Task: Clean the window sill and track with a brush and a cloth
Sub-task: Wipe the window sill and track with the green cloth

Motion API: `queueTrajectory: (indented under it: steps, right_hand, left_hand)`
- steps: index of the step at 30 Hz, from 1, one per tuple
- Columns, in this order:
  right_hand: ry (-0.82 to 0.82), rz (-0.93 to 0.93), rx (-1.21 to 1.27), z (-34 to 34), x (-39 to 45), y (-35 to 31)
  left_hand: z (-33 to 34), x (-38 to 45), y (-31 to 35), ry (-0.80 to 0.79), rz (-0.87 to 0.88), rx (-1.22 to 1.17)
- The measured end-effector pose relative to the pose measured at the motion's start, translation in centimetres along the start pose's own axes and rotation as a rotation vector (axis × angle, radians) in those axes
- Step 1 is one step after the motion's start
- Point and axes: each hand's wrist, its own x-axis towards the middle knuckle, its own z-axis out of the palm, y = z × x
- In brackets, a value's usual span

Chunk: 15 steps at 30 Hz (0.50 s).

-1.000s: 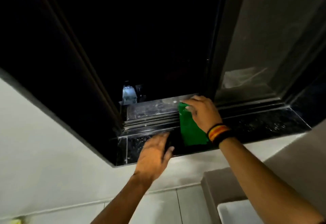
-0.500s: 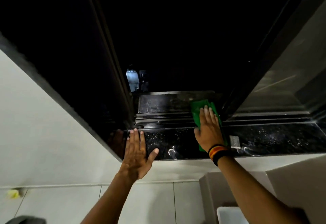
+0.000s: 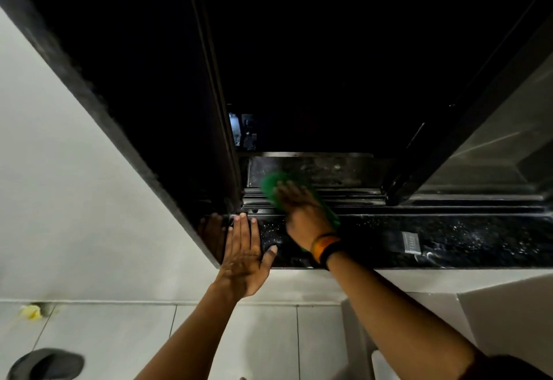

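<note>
So the right hand (image 3: pixel 305 215) is flat on top of the bright green cleaning cloth (image 3: pixel 270 185), fingers laid out fairly close together and pressing it down into the ridged dark metal window track (image 3: pixel 344 197); the cloth bunches out ahead of the fingertips toward the far ledge and a strip of it shows along the outer edge of the hand, back toward the wrist. It's a bit blurred there, so I can't tell if the thumb is hooked round the fabric or just resting on it. The left hand (image 3: pixel 244 255) is holding nothing, palm down on the glossy black speckled stone window sill (image 3: pixel 449 239), fingers straight and side by side with the thumb splayed out, fingertips right up at the near edge of the track by the dark frame post. Looks like bracing to me. Progress-wise I'd guess somewhere in the middle: the cloth is on the left end of the track, and off to the outer side of the right hand the sill shows plenty of pale specks and smears, plus a small silvery ribbed piece (image 3: pixel 410 242) lying on it, so that stretch probably hasn't been wiped. The dusty grey ledge beyond the fingertips looks grubby too. No brush in view anywhere, so I can't say whether the brushing part is done.
</note>
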Motion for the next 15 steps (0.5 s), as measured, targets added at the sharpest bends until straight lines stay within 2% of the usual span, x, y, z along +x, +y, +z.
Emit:
queueTrajectory:
  steps: [4,7,11,15]
  right_hand:
    - [0.196,0.329,0.046,-0.7,-4.4,5.5]
    - [0.226,0.477,0.068,0.7,-2.3,1.9]
    - [0.057,0.132,0.098,3.2,1.7,-6.8]
    - [-0.155,-0.005,0.120,1.0,3.5,-5.4]
  left_hand:
    - [0.7,0.1,-0.4,0.037,0.013,0.017]
    - [0.6,0.2,-0.3,0.018,0.020,0.012]
    - [0.3,0.2,-0.3,-0.001,0.017,-0.007]
    - [0.0,0.2,-0.2,-0.038,0.022,-0.003]
